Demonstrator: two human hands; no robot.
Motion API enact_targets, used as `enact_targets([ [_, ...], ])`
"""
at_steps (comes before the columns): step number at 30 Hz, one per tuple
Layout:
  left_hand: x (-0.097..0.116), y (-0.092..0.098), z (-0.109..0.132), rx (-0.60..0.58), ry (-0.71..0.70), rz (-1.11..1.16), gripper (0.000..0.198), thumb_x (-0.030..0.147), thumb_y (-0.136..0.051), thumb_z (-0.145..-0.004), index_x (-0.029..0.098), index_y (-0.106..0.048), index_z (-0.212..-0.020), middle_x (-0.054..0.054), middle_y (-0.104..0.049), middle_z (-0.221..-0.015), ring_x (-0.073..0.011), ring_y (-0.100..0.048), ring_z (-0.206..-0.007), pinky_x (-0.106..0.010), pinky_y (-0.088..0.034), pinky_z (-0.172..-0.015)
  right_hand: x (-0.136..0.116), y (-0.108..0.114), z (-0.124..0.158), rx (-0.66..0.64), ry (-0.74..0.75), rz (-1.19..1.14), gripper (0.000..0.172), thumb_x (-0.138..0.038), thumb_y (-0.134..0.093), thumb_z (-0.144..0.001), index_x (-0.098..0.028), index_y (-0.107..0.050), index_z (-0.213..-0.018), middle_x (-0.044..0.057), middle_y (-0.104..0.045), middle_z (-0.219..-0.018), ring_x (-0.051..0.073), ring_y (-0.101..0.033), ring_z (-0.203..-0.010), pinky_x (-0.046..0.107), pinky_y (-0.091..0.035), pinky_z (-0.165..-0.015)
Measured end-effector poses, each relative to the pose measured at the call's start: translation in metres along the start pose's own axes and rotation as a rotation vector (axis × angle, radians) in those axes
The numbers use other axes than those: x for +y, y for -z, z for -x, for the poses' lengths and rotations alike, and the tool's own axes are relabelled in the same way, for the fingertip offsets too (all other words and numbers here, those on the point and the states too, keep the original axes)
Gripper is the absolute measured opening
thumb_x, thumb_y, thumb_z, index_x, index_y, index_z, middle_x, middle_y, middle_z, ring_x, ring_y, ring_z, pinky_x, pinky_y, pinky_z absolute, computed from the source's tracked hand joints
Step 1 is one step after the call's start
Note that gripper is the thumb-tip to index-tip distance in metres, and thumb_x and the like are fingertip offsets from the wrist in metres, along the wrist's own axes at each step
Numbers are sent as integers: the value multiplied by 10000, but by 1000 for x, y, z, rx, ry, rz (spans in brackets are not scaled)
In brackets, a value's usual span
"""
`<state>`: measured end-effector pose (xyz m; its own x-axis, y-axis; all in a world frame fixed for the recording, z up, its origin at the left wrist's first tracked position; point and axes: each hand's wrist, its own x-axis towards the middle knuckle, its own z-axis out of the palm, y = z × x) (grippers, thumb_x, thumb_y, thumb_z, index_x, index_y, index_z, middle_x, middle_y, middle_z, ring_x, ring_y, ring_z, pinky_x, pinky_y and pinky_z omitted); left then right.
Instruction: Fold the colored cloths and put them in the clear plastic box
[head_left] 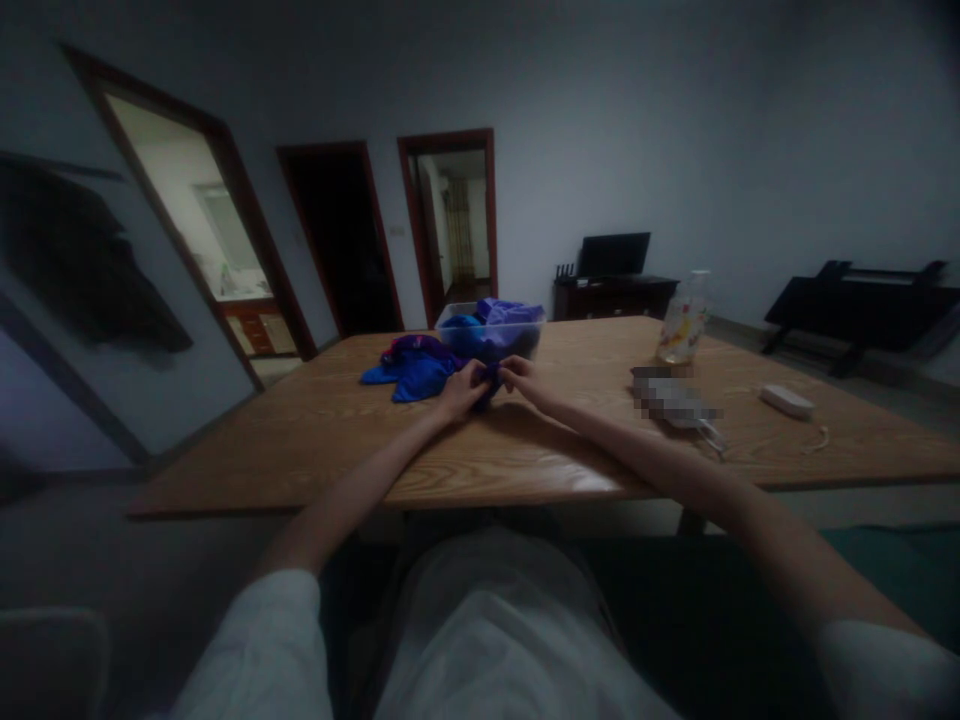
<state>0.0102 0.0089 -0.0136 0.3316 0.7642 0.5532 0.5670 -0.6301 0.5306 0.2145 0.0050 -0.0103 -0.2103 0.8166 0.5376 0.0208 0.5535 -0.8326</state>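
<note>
Both my hands meet over the wooden table, in front of a clear plastic bin. My left hand (463, 388) is closed on a dark purple cloth (487, 388), and my right hand (517, 374) pinches the same cloth from the other side. Folds bunch between the fingers, so its full shape is hidden. Left of my hands lies a crumpled blue cloth (420, 376) with a dark purple and pink part behind it. The bin (517, 338) behind my hands holds bunched purple and blue fabric.
On the table (480, 470), a large clear bottle (682, 325) stands at right. Nearer lie a blurred-out grey item (667, 400) with a strap and a small white case (786, 402). A dark cabinet (615, 298) with a screen (613, 255) stands by the far wall.
</note>
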Motion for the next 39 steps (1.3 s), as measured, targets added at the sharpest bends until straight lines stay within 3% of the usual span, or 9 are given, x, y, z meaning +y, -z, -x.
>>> enact_targets([
  [7,-1,-2,0,32,4,3,278,372,-657,-943,248,-578,-1178,-22,-725,-973,-209,-705,-860,-279,-482,-744,-15,0,9,-75,-43,-53,272,-420,-751,-829,-182,-673,-935,-16,-635,-743,115,-578,-618,230,-472,-573],
  [13,-1,1,1,39,-45,-34,255,350,-643,-948,239,-573,-1167,-3,-694,-881,-194,-680,-773,-262,-430,-669,-12,-1,10,-167,-173,-239,387,-436,-793,-792,-171,-646,-1033,12,-703,-826,119,-625,-582,264,-548,-583],
  [19,1,3,4,0,-80,-62,230,287,-662,-928,230,-608,-1144,-4,-704,-853,-206,-695,-793,-269,-445,-689,-9,1,9,-249,-116,-122,510,-573,-837,-771,-179,-620,-1011,-19,-665,-775,102,-611,-530,222,-505,-493],
  [25,3,6,4,24,-97,-58,196,306,-682,-934,245,-668,-1120,-15,-741,-891,-213,-713,-828,-274,-476,-728,5,8,3,-208,-56,47,511,-620,-782,-809,-189,-608,-1021,-28,-632,-749,97,-556,-512,206,-435,-442],
  [28,2,8,4,-7,-112,-31,187,286,-703,-917,250,-706,-1100,-21,-762,-927,-223,-725,-874,-286,-498,-770,13,11,3,-191,-9,213,492,-623,-752,-841,-185,-634,-1030,-2,-660,-821,111,-562,-580,214,-443,-486],
  [32,2,6,5,-11,-54,77,227,260,-727,-878,241,-718,-1104,-28,-768,-968,-229,-726,-926,-305,-536,-823,22,11,1,-209,52,368,472,-621,-694,-891,-181,-676,-1062,28,-685,-875,148,-604,-700,229,-473,-577],
  [36,1,-1,2,34,16,369,307,250,-689,-875,187,-684,-1176,-73,-749,-1119,-216,-718,-982,-306,-576,-841,27,14,-4,-183,32,374,476,-642,-621,-927,-177,-639,-1028,14,-656,-820,133,-580,-614,222,-444,-523],
  [39,0,-6,-1,-47,106,594,353,345,-613,-946,163,-653,-1245,-101,-743,-1127,-222,-725,-949,-317,-605,-775,26,17,-4,-153,25,347,462,-634,-622,-919,-184,-585,-1017,-7,-633,-780,122,-559,-565,210,-419,-489],
])
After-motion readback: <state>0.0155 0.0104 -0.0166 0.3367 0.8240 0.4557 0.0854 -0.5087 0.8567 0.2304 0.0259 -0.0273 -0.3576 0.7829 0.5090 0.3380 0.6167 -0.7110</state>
